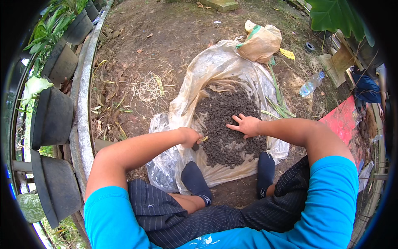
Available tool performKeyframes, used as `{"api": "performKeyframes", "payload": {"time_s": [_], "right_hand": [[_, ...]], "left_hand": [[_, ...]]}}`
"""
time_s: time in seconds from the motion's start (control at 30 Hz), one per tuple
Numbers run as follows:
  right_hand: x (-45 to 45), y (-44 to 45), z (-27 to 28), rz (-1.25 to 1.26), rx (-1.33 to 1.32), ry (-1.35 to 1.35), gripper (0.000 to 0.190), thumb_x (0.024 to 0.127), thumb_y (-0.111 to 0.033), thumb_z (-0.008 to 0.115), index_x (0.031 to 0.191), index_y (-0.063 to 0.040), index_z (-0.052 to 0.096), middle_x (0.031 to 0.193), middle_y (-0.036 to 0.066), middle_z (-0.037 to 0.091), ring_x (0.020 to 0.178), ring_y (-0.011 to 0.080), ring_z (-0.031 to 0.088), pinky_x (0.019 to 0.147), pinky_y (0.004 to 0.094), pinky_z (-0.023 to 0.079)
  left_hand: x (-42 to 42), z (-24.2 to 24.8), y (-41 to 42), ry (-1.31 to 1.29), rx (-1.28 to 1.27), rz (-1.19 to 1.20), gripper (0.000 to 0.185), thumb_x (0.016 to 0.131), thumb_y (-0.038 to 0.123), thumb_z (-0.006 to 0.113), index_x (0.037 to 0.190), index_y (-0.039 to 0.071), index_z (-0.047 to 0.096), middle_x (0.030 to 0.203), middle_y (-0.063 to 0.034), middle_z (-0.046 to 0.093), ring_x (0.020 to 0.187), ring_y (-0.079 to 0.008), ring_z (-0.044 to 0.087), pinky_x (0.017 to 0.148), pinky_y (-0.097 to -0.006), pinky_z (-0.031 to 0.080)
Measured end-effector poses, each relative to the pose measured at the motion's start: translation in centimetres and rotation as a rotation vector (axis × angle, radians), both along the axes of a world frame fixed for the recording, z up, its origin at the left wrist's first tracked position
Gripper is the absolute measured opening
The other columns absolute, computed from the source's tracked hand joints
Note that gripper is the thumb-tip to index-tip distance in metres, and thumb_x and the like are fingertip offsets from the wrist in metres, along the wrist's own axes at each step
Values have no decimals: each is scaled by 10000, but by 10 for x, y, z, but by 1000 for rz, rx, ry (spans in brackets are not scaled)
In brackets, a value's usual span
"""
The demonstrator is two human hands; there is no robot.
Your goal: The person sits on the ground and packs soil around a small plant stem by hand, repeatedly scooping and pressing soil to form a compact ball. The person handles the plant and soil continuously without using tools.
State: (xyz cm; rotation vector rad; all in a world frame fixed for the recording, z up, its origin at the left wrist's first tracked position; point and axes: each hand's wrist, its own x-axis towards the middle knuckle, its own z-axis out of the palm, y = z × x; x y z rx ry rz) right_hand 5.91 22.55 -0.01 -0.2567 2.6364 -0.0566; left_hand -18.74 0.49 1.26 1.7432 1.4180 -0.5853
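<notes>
A loose heap of dark, crumbly soil (222, 121) lies on a spread, dirty translucent plastic sheet (199, 71) in front of me. My right hand (247, 125) rests on the right part of the soil, palm down with its fingers apart. At the heap's left edge, the fingers of my left hand (189, 137) are curled around a small object (204, 138). A yellowish end of it shows at the fingertips and a dark part just below; the rest is hidden by the hand. My dark-socked feet stand at the sheet's near edge.
A tied, soil-stained plastic sack (260, 43) sits beyond the sheet. To the right lie a plastic bottle (312, 84) and a red sheet (340, 118). Black plant pots (53, 116) line a raised ledge (83, 90) on the left. Dry fibres (150, 87) are scattered on the ground.
</notes>
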Motion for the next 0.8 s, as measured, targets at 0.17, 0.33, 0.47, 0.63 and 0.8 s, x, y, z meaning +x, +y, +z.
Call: {"api": "performKeyframes", "payload": {"time_s": [0.17,0.33,0.47,0.63,0.8], "right_hand": [[0,0,-20,-166,-123,-163,707,825,-194,814,1445,-116,483,1373,235,558,1194,413,617,928,487,561],[-9,2,-17,-424,-268,-102,508,847,-146,791,1304,-49,591,1118,228,696,1082,403,677,917,478,557],[-16,1,-4,-564,-285,-146,547,851,-176,803,1327,-43,568,1131,228,695,1128,402,655,951,476,539],[-20,8,-1,-400,-341,-64,618,824,-152,801,1378,-73,538,1221,206,656,1200,387,616,1001,468,509],[-26,18,4,-273,-271,-76,646,812,-132,774,1411,-107,533,1274,187,644,1164,379,631,963,476,521]], "left_hand": [[0,6,-1,-4,1,6,349,858,109,588,1203,156,614,1130,-145,701,1104,-353,670,880,-464,519],[3,12,2,24,-28,-43,297,918,142,545,1205,140,620,1170,-143,689,1121,-351,660,924,-471,510],[4,14,2,17,-27,-28,290,916,144,549,1198,141,617,1159,-137,689,1114,-347,662,921,-469,511],[2,13,1,29,-11,-57,282,918,151,549,1193,146,615,1155,-129,688,1116,-341,662,921,-465,513],[2,9,2,31,-28,-31,285,919,155,545,1195,150,614,1156,-127,690,1116,-339,663,924,-465,514]]}}
